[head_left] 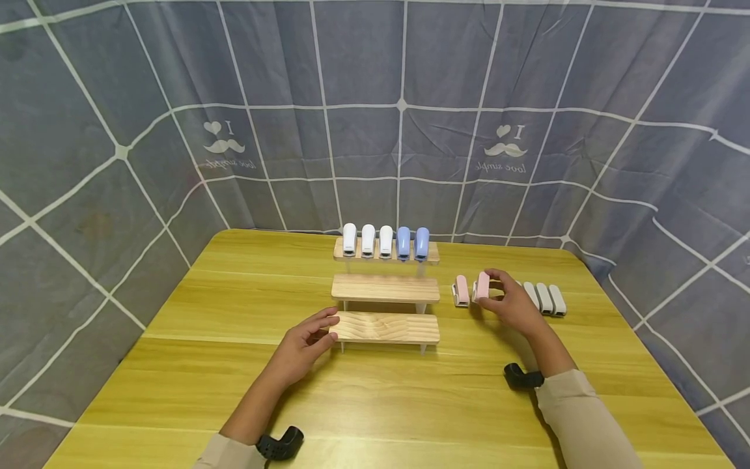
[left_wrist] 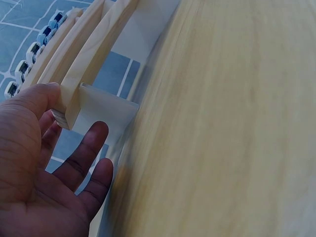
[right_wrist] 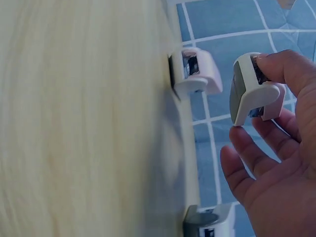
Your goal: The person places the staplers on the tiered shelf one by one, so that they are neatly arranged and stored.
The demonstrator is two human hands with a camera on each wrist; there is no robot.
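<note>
My right hand (head_left: 511,305) pinches a pink stapler (right_wrist: 256,89) between thumb and fingers. In the right wrist view it is raised clear of the wooden table, its grey base toward the tabletop. Another pink stapler (head_left: 461,290) stands on the table just left of it. My left hand (head_left: 303,346) holds the left end of the lowest board (head_left: 383,327) of a three-step wooden display stand, thumb and forefinger at the board's end and the other fingers spread loosely. On the top board (head_left: 433,253) stand three white staplers (head_left: 368,240) and two blue staplers (head_left: 413,242) in a row.
Several white staplers (head_left: 545,298) stand in a row on the table, right of my right hand and partly behind it. The stand's middle board (head_left: 385,288) rests on clear supports (left_wrist: 111,111). A grey checked curtain (head_left: 363,143) surrounds the table (head_left: 410,404) at back and sides.
</note>
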